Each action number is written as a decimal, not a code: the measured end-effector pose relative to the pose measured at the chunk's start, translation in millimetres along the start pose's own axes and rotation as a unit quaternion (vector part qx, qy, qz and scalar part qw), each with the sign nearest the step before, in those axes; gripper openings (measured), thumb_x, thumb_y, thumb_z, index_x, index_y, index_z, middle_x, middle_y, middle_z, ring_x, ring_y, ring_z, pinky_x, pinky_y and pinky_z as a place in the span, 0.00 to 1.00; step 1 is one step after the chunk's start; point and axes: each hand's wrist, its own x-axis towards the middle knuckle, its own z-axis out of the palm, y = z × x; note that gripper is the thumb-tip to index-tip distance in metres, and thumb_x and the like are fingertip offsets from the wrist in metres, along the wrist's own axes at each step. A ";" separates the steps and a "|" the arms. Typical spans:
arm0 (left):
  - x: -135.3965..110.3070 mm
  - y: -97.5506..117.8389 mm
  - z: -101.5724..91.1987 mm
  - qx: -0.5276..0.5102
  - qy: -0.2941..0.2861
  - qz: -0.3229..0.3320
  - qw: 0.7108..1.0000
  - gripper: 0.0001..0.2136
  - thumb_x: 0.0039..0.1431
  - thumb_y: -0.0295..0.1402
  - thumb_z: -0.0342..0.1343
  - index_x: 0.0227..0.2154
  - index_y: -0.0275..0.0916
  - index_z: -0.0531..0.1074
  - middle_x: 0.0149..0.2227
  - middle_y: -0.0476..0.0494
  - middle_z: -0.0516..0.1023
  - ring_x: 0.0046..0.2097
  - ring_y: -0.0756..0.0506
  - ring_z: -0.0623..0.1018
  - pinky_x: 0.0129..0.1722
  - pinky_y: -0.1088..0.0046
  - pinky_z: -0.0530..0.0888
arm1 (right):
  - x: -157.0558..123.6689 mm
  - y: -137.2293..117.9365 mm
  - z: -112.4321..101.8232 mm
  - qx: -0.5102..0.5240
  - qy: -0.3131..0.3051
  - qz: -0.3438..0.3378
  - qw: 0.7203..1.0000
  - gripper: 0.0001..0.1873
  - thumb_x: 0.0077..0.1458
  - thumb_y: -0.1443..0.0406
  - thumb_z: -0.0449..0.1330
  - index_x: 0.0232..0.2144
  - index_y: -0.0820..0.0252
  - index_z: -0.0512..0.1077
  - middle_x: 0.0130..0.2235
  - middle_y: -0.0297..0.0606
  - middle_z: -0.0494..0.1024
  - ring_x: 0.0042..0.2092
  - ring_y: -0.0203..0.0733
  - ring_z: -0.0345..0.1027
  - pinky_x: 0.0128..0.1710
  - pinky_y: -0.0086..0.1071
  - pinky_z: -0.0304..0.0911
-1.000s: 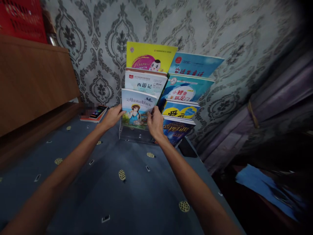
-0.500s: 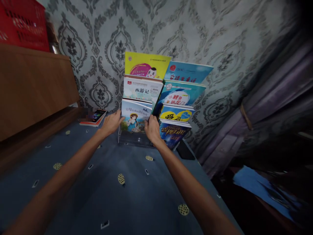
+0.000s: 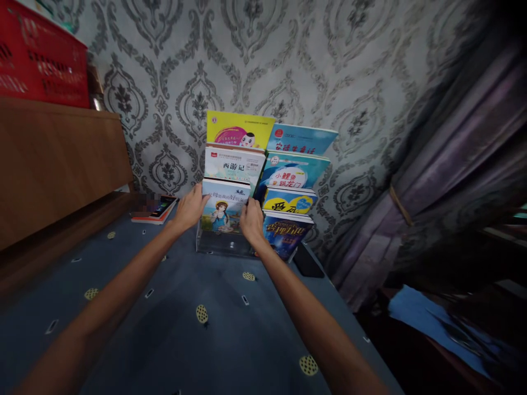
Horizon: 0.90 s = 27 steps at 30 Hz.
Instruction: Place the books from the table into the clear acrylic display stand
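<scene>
A light-blue book (image 3: 222,215) with a girl in a hat on its cover stands upright in the front left of a clear tiered rack (image 3: 224,245). My left hand (image 3: 191,207) is closed at its left edge, and my right hand (image 3: 252,220) grips its right edge. White page edges just behind its cover suggest more than one book there; I cannot tell how many. Behind it rise a white book (image 3: 233,164) and a yellow book (image 3: 239,129). Beside my right hand, in the right column, a dark-blue book (image 3: 286,233) stands in front of several others.
The rack is on a blue patterned cloth (image 3: 164,329) near a papered wall. At left lie a few books (image 3: 158,211) by a wooden cabinet (image 3: 61,153) bearing a red basket (image 3: 41,60). A flat black object (image 3: 308,262) is right of the rack, near a tied curtain (image 3: 382,219).
My view has tilted up, so the rack and hands appear lower. The front book's top edge now looks more even with those behind it. Both hands stay on its sides.
</scene>
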 end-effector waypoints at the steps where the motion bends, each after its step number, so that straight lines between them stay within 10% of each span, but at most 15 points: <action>1: 0.2 -1.6 1.3 -0.008 -0.002 0.004 1.000 0.12 0.70 0.35 0.47 0.50 0.34 0.65 0.51 0.31 0.76 0.52 0.36 0.77 0.51 0.61 0.73 | 2.0 0.4 2.1 -0.001 0.006 0.006 1.000 0.18 0.62 0.71 0.46 0.50 0.64 0.68 0.45 0.50 0.74 0.47 0.51 0.69 0.49 0.41 0.64; 27: -13.8 -3.5 13.9 -0.015 -0.007 0.000 1.000 0.11 0.71 0.33 0.44 0.48 0.36 0.67 0.50 0.34 0.73 0.53 0.39 0.74 0.54 0.62 0.71 | -6.8 5.2 6.2 0.064 0.026 -0.010 0.998 0.21 0.61 0.68 0.47 0.53 0.65 0.70 0.44 0.50 0.71 0.47 0.53 0.68 0.52 0.45 0.65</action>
